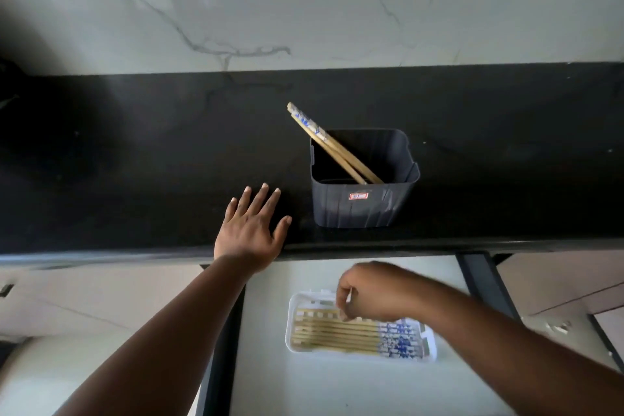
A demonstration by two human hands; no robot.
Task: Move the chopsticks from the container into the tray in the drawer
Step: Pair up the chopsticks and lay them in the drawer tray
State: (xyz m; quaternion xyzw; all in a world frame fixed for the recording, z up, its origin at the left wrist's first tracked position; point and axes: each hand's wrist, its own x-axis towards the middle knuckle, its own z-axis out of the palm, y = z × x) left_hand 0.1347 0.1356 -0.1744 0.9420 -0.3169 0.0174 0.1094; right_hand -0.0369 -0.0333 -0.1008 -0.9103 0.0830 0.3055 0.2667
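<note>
Nearest, the right hand [366,294] hangs over the far edge of the white slotted tray [294,341] in the open drawer [337,388]. Its fingers are curled down, the tips pinched at the topmost of the bamboo chopsticks [344,336] lying side by side in the tray; the blur hides whether it truly grips one. Those chopsticks lie flat with their blue-patterned ends to the right.

Farther off, the left hand [251,226] lies flat and spread on the front edge of the black countertop [135,152], holding nothing. Just to its right stands the dark grey square container [363,209], apart from the hand. Two remaining chopsticks [332,147] lean in it, patterned ends jutting over its far-left corner. Behind rises a marble-veined wall [304,3].
</note>
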